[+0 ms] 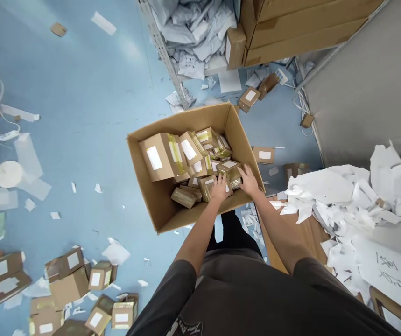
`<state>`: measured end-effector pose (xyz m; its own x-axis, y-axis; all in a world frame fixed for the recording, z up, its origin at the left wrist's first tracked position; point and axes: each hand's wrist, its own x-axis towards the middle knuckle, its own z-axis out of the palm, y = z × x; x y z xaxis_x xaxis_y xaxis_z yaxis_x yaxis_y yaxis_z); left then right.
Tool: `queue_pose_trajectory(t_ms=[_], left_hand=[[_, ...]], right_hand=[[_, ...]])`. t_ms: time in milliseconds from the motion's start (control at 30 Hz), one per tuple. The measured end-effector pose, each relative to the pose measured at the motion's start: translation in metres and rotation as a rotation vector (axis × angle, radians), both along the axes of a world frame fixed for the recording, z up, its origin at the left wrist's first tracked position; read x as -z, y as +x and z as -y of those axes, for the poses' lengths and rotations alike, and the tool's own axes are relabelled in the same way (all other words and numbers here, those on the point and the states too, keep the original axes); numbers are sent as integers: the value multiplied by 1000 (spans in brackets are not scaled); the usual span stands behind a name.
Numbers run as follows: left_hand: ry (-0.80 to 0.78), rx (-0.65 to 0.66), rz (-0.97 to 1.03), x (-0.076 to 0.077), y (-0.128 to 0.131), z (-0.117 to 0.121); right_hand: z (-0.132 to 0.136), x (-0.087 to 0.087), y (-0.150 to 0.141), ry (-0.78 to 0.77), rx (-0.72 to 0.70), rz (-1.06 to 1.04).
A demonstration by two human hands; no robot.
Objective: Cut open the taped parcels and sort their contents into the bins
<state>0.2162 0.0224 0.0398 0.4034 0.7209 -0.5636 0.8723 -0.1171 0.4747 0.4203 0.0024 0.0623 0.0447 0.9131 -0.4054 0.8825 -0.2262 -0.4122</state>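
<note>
A large open carton (pixel 144 186) stands in front of me, filled with several small cardboard boxes. Inside its near right part, my left hand (pixel 220 189) rests with fingers spread over a small labelled box (pixel 207 186). My right hand (pixel 249 182) is just beside it, fingers apart, at the right edge of a tape-wrapped box (pixel 229 170); whether it presses on that box I cannot tell. The biggest box inside, a labelled one (pixel 161 161), leans at the left. Near the front lies a flat taped parcel (pixel 183 197).
A metal rack (pixel 167 56) with white bags stands beyond the carton. Torn white paper (pixel 329 186) covers a table at the right. Several boxes (pixel 69 287) and paper scraps lie on the blue floor at the lower left; a grey partition (pixel 364 88) rises at the right.
</note>
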Motion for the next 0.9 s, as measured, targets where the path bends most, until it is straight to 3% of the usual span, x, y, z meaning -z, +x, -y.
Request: queue_pose_trajectory(t_ms=[167,267,367,433,567,700,800,900], left_hand=[[-57,29,-42,95,58,-19],[-53,6,-39,144,80,-31],[9,-63,-15,180,86,-45],[35,-66,-13,195,83,-56],[2,-3,29,206,68,-71],[1,-3,79,198,52,-71],[26,-14,93,180,36,-67],[70,-18,118,148,17,-63]], right_hand=[[-29,86,7,-186,-32,38],[-39,135,9,-263,-37,67],[-44,172,11,-312,-19,88],[-48,190,12,-329,-6,85],[-58,216,16,-253,-26,47],[-63,221,14,-152,-43,31],[-62,205,4,-126,-89,54],[-59,170,-11,-84,-151,49]])
